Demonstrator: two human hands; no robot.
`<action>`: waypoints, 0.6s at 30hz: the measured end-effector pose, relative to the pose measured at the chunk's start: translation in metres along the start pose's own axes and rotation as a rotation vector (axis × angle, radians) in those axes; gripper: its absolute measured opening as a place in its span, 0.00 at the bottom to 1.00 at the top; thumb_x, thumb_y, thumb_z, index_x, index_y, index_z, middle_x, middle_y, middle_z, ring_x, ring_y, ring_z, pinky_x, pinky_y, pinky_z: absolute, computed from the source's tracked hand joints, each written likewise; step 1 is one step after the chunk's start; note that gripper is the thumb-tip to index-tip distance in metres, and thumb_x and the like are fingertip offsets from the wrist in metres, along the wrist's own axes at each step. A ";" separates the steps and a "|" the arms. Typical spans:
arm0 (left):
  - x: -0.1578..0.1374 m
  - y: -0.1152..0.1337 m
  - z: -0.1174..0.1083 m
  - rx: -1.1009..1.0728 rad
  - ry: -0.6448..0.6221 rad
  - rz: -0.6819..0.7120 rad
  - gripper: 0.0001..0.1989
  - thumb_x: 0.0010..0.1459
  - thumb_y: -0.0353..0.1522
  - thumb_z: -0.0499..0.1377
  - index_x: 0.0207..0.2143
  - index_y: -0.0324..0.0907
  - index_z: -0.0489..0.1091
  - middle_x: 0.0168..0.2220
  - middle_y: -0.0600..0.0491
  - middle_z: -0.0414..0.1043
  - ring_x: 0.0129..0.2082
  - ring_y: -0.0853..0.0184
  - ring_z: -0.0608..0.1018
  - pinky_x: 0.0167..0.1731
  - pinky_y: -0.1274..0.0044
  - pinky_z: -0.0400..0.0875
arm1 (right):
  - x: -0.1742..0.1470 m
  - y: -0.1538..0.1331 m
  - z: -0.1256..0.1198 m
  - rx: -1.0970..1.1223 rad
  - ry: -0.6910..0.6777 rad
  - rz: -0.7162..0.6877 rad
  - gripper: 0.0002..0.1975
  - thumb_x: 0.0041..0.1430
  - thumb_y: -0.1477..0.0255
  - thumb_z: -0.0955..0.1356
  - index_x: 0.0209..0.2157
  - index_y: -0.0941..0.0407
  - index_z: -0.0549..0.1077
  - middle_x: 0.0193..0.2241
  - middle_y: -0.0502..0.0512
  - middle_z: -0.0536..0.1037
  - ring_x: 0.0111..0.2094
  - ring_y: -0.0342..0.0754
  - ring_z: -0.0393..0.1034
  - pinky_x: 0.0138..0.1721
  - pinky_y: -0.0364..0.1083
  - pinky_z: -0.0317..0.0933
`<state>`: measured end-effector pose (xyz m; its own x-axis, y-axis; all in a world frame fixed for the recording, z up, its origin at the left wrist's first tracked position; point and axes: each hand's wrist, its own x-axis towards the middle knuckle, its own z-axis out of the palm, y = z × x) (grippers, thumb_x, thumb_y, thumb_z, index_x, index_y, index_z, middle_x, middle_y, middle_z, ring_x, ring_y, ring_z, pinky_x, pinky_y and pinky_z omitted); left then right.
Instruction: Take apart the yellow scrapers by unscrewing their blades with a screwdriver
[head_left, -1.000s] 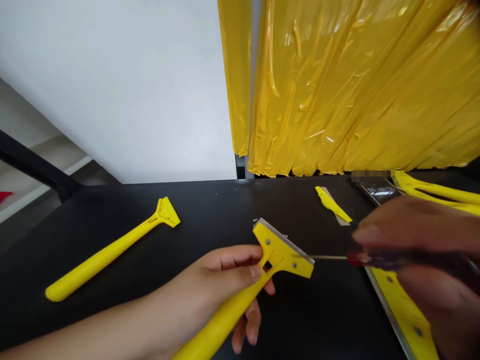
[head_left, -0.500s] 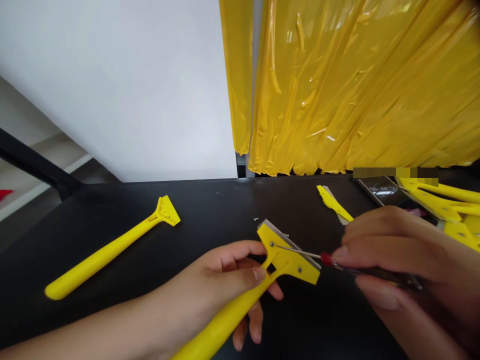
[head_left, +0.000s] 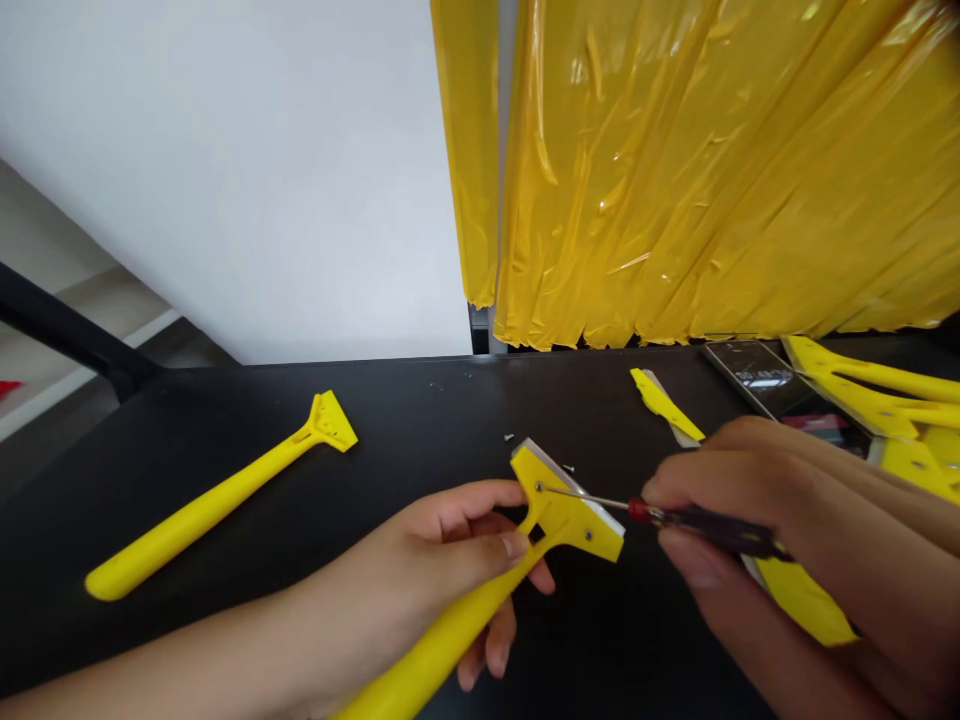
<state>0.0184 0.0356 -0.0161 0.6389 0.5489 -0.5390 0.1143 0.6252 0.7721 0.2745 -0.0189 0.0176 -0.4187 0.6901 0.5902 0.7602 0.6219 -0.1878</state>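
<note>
My left hand [head_left: 457,560] is closed around the neck of a yellow scraper [head_left: 450,640], thumb on top. A metal blade [head_left: 577,478] runs along the scraper's head, and two screws show in its face. Between the thumb and fingers of my right hand [head_left: 795,540] is a small screwdriver [head_left: 712,527] with a red and dark handle. Its thin shaft reaches the upper screw [head_left: 538,487] on the head. Beyond the head, a loose screw [head_left: 508,437] lies on the black table [head_left: 405,420], with another small screw [head_left: 568,468] near the blade.
Another yellow scraper [head_left: 217,500] without a visible blade lies at the left. A yellow plate with a blade [head_left: 664,405] rests behind my right hand. Farther right are a phone [head_left: 757,375] and several yellow scrapers [head_left: 870,390]. Yellow plastic sheeting [head_left: 675,180] hangs behind the table.
My right hand has shifted its grip, fingers more open along the screwdriver handle, uncovering a yellow piece beneath. The scraper head has turned slightly; the tip stays at the upper screw.
</note>
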 end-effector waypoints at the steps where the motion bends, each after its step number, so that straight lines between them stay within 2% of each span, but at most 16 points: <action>1: 0.000 0.000 0.000 -0.002 -0.008 -0.003 0.12 0.72 0.39 0.62 0.53 0.46 0.77 0.43 0.51 0.79 0.23 0.75 0.77 0.21 0.85 0.72 | 0.000 -0.001 0.000 -0.001 -0.003 0.000 0.05 0.72 0.76 0.66 0.46 0.53 0.72 0.35 0.47 0.79 0.33 0.42 0.74 0.41 0.48 0.64; 3: 0.000 -0.001 0.000 -0.014 -0.012 -0.011 0.12 0.71 0.39 0.62 0.53 0.46 0.77 0.43 0.51 0.78 0.23 0.75 0.77 0.21 0.85 0.72 | 0.000 -0.002 0.001 -0.005 -0.002 0.011 0.09 0.70 0.79 0.66 0.48 0.53 0.72 0.37 0.47 0.79 0.34 0.42 0.75 0.41 0.47 0.65; 6: -0.001 0.000 0.000 -0.024 -0.002 -0.021 0.11 0.71 0.39 0.62 0.52 0.45 0.77 0.42 0.52 0.78 0.23 0.75 0.76 0.21 0.85 0.72 | 0.000 -0.002 0.002 -0.017 0.010 0.015 0.13 0.68 0.79 0.66 0.51 0.54 0.72 0.41 0.49 0.81 0.39 0.44 0.77 0.46 0.47 0.67; 8: -0.001 0.001 0.000 -0.017 -0.009 -0.021 0.11 0.71 0.39 0.62 0.52 0.45 0.77 0.42 0.51 0.78 0.23 0.75 0.76 0.21 0.85 0.72 | 0.000 -0.001 0.003 -0.019 0.011 0.005 0.13 0.68 0.80 0.66 0.51 0.54 0.72 0.41 0.49 0.81 0.38 0.44 0.77 0.46 0.47 0.67; 12: -0.002 0.003 -0.001 -0.016 -0.003 -0.024 0.12 0.71 0.40 0.62 0.52 0.45 0.77 0.43 0.51 0.78 0.23 0.76 0.75 0.21 0.85 0.71 | 0.003 -0.001 0.005 -0.015 -0.020 -0.027 0.20 0.60 0.84 0.65 0.52 0.55 0.72 0.41 0.50 0.80 0.39 0.46 0.77 0.46 0.49 0.67; 15: -0.001 0.001 -0.002 -0.016 0.003 -0.021 0.15 0.70 0.41 0.63 0.53 0.44 0.77 0.43 0.49 0.78 0.22 0.75 0.75 0.20 0.85 0.70 | 0.007 -0.002 0.005 0.024 -0.044 -0.029 0.18 0.61 0.84 0.65 0.50 0.54 0.71 0.37 0.50 0.80 0.36 0.46 0.75 0.40 0.49 0.68; 18: 0.001 -0.002 -0.002 0.002 0.040 -0.010 0.17 0.69 0.42 0.64 0.55 0.44 0.76 0.43 0.47 0.79 0.21 0.75 0.75 0.18 0.84 0.68 | 0.011 -0.004 0.004 0.065 -0.054 0.027 0.15 0.64 0.82 0.65 0.50 0.54 0.70 0.35 0.50 0.80 0.34 0.48 0.74 0.35 0.51 0.67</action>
<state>0.0175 0.0360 -0.0191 0.6067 0.5647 -0.5595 0.1216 0.6296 0.7674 0.2645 -0.0127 0.0213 -0.4260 0.7249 0.5413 0.7383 0.6244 -0.2551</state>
